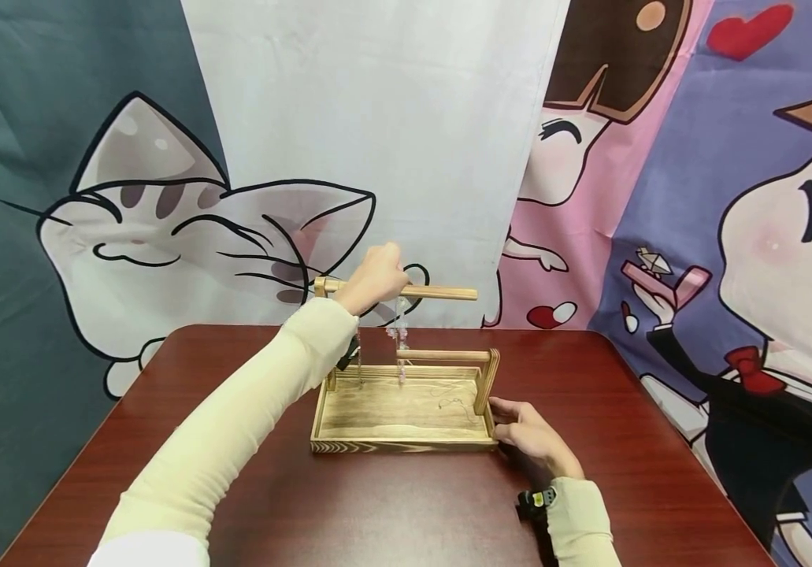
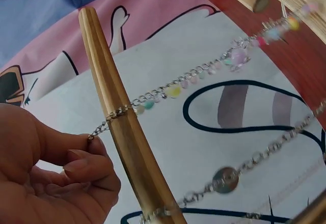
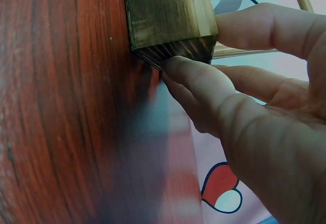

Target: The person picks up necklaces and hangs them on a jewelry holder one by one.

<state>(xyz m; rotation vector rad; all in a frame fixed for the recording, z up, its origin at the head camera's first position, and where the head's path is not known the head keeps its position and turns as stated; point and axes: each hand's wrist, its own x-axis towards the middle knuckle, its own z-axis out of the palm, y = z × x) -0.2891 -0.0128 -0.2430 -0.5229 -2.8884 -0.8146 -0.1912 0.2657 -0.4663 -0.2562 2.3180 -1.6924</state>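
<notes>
A wooden jewelry stand [image 1: 406, 446] has a tray base, an upper rod [image 1: 441, 292] and a shorter lower rod [image 1: 448, 356]. My left hand [image 1: 376, 276] is at the upper rod. In the left wrist view, its thumb and finger pinch the end of a silver chain with pastel beads [image 2: 188, 79]. That beaded chain lies across the rod and hangs down on the far side from the fingers. Beside it hangs another silver chain with a round disc [image 2: 225, 180]. My right hand [image 1: 529, 433] grips the tray's right end, fingers and thumb at its corner.
Thin chains [image 1: 454, 403] lie inside the tray, toward its right. The stand rests on a reddish-brown table [image 1: 406, 504]. A cartoon-printed cloth [image 1: 406, 142] hangs behind the table. Small dark cameras sit on both wrists.
</notes>
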